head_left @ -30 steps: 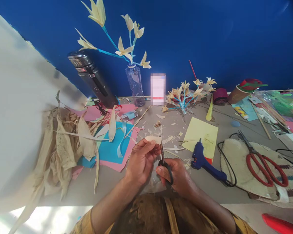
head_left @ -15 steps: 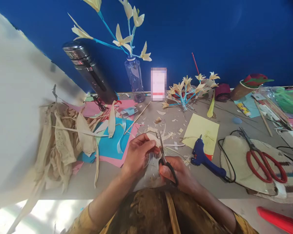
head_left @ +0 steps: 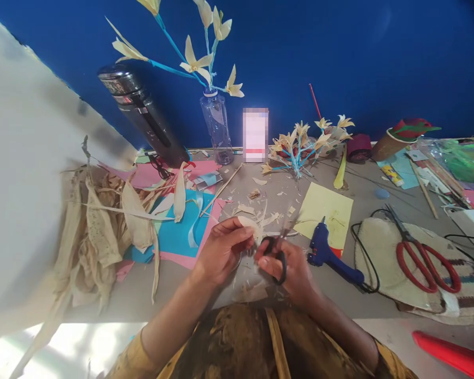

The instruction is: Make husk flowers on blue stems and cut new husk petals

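Between the thumb and fingers of my left hand [head_left: 223, 247] is a pale piece of dried husk [head_left: 248, 222]. My right hand [head_left: 286, 263] is closed around the black handles of small scissors [head_left: 281, 267], just right of the left hand; their blades are blurred and hard to make out. Pale scraps [head_left: 274, 217] lie scattered on the table beyond both hands. To the right, a blue glue gun [head_left: 322, 247] rests partly on a yellow sheet of paper [head_left: 327, 205].
Large red-handled scissors [head_left: 428, 263] lie on a cloth mat at right. Dried husks [head_left: 102, 226] are heaped at left beside blue paper [head_left: 181, 231]. Behind stand a dark flask [head_left: 150, 121], a plastic bottle [head_left: 217, 126] with husk flowers, and a flower bunch [head_left: 298, 147].
The small scissors have turned in my right hand; their blades no longer point up beside the husk, and the handles sit higher. My left hand still pinches the husk in nearly the same place.
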Available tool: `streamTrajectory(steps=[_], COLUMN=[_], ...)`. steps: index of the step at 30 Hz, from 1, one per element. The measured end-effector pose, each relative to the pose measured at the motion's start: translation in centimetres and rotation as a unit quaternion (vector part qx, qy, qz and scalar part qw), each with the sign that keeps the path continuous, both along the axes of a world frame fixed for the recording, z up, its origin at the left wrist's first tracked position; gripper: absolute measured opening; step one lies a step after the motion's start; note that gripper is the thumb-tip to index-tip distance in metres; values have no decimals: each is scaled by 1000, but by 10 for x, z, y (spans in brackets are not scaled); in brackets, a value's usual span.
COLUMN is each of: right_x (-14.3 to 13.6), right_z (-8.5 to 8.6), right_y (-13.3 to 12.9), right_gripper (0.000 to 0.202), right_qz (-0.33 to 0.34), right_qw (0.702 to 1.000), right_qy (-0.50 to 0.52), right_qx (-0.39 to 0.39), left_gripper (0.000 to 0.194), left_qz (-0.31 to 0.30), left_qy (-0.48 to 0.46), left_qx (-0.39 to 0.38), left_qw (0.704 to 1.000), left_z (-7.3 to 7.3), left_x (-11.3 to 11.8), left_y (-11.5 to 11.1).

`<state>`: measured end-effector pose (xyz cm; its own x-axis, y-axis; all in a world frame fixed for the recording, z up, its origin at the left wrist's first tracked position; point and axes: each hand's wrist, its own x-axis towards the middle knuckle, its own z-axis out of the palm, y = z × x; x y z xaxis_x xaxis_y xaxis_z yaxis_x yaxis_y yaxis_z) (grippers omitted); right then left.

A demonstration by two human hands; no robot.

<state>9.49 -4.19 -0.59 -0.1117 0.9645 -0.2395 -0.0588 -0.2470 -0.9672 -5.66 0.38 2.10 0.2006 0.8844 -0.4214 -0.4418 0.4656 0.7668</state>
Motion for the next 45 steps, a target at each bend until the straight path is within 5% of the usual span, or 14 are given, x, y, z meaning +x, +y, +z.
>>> streamTrajectory(steps=[4,11,15,19,24,28,45], right_x=[2,19,25,23,15,7,6], right_z=[8,15,10,4,3,-1,-5], right_y=[5,9,13,12,-2,-9,-8], right_gripper=[30,29,30,29,57,68,61], right_qz=[-102,-2,-51,-90,76,115,124], right_qw=[994,999,998,995,997,993,992], right_qy=[-17,27,31,33,2,-7,-21], right_qx=[22,-32,-35,-18,20,11,-25], left_gripper=[21,16,13,17,17,16,13], left_qz=[-31,-156,-178,-143,-53,2,-13], left_qy=[-21,10,61,41,-4,12,24], left_qx=[-29,5,14,-10,-18,10,14], left_qw=[999,988,982,989,998,1000,1000], left_z=[-5,-6,-7,-6,-2,0,1], left_x=[8,-5,-7,0,4,7,4], left_y=[-9,-8,-7,-10,-9,-9,-6])
